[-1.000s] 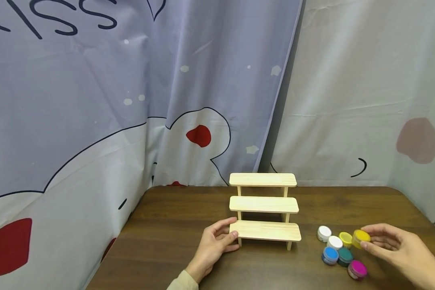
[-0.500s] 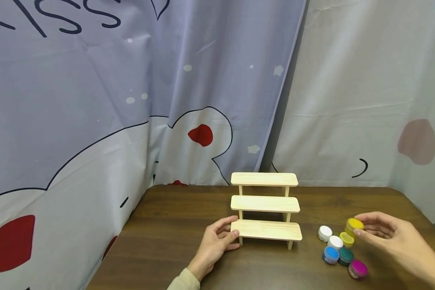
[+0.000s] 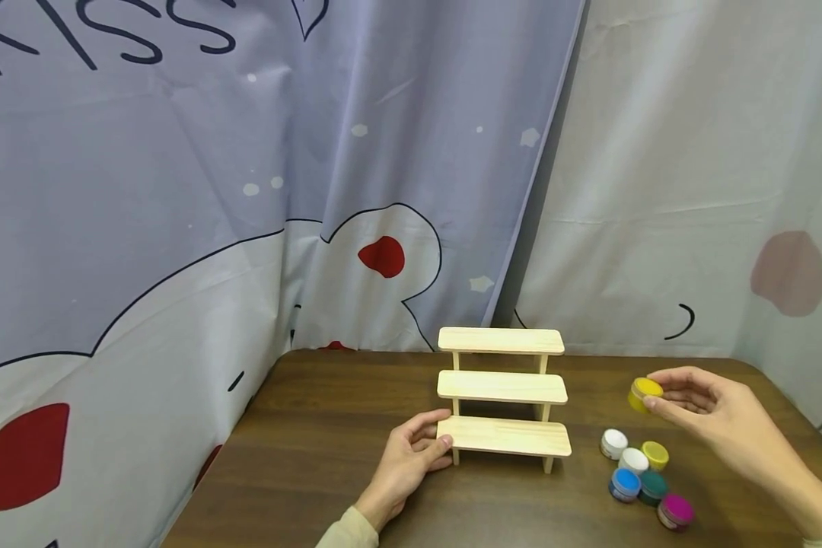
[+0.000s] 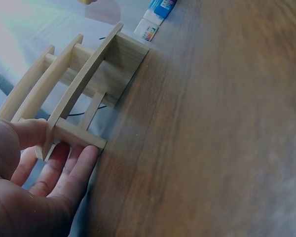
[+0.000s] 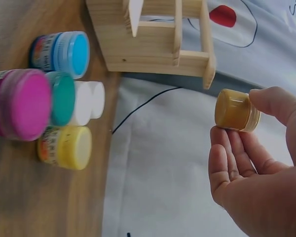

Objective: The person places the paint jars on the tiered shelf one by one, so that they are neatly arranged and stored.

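The worktop (image 3: pixel 301 457) ends at a rear edge running behind the stepped wooden stand (image 3: pixel 503 387), with the hanging cloth (image 3: pixel 664 152) rising just past it. Its right edge slants down beyond my right grip (image 3: pixel 705 403), and its left edge lies well apart from my left grip (image 3: pixel 406 460). Between the stand and the jars there is a strip of brown wood to move across, and a wider stretch spreads to the left of the stand.

My right grip pinches the held yellow jar (image 3: pixel 645 394), thumb on the near side and fingers on the far side, its lid uppermost. I have it up off the wood, behind the cluster and to the right of the stand, touching neither. My left grip holds the stand by the left end of the lowest shelf, thumb at the shelf's end, fingers beneath against the leg.

Below and nearer me stand two white jars (image 3: pixel 633 460), a second yellow jar (image 3: pixel 655 455), a blue jar (image 3: pixel 625 484) and a green jar (image 3: pixel 653 487), bunched close together (whether each one touches its neighbour I cannot tell). A magenta jar (image 3: pixel 675 511) is nearest me, at the cluster's right front.
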